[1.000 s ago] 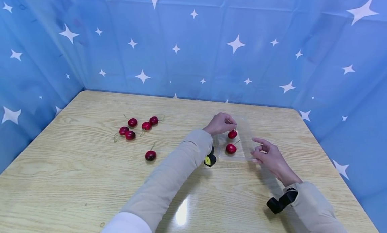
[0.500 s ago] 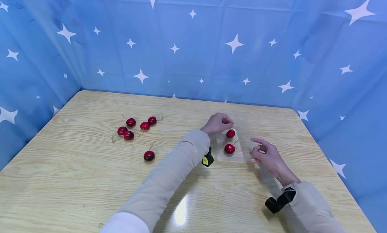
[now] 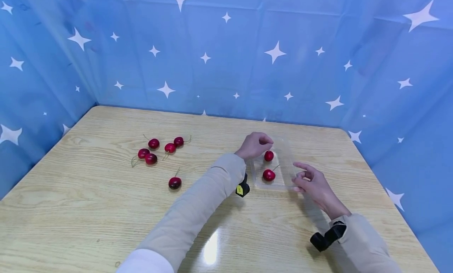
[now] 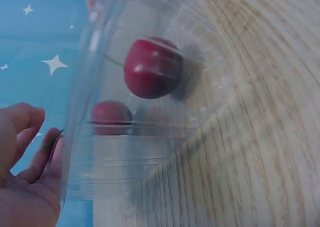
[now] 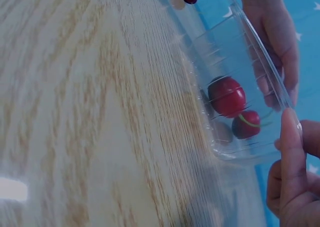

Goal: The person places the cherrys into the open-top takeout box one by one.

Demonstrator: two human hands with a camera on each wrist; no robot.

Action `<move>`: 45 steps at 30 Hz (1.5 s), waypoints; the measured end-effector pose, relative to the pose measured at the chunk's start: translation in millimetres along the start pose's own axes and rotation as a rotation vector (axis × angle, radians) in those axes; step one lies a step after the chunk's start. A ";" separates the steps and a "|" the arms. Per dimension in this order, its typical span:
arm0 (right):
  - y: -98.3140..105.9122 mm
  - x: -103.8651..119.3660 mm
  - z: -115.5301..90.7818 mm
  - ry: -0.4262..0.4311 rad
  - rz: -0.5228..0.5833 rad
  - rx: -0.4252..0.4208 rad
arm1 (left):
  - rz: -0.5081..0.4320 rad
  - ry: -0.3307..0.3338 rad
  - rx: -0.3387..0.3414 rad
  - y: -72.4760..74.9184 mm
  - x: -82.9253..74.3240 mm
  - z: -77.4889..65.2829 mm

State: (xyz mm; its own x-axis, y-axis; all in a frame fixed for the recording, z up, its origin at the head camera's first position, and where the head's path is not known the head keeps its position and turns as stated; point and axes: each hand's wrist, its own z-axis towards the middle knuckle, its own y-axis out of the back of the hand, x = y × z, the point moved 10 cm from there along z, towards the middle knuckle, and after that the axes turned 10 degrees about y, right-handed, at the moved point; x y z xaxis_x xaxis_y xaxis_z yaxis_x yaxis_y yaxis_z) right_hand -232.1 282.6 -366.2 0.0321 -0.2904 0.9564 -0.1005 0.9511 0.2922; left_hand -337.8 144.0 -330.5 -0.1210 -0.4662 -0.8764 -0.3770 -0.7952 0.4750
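A clear plastic container (image 3: 274, 187) holds two red cherries, one nearer (image 3: 269, 175) and one farther (image 3: 269, 156). My left hand (image 3: 255, 144) is over its far left side, just above the farther cherry. In the left wrist view, thumb and fingers of the left hand (image 4: 30, 182) stand apart, and a green stem (image 4: 54, 138) lies against a fingertip. My right hand (image 3: 316, 188) pinches the container's right rim between thumb and fingers, seen closely in the right wrist view, where the thumb (image 5: 291, 152) lies on the rim.
On the left of the wooden table (image 3: 88, 210), several stemmed cherries lie in a loose group, among them a dark one (image 3: 151, 159). A single cherry (image 3: 175, 182) lies nearer, left of my left sleeve. A blue star-patterned curtain (image 3: 226, 68) stands behind the table.
The farther cherry has shifted slightly left under my left hand, and its stem shows less in the head view. My right hand stays at the container's rim.
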 end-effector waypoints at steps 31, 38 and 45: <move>-0.8 3.3 -1.8 0.027 -0.030 -0.007 | 0.019 -0.127 -0.074 23.9 -5.0 -15.6; -1.2 3.2 -1.3 0.028 -0.029 0.003 | 0.002 -0.123 -0.039 30.4 9.7 -34.9; -0.7 2.4 -0.7 0.022 -0.029 0.000 | -0.048 -0.115 -0.012 52.4 19.7 -59.1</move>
State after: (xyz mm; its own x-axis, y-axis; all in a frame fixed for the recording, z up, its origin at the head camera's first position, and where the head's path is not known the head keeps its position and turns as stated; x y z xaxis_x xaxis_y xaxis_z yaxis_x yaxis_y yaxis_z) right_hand -231.3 281.3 -364.1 0.0572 -0.3158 0.9471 -0.0989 0.9422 0.3202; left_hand -305.6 70.2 -318.1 -0.2075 -0.3806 -0.9012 -0.3737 -0.8205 0.4326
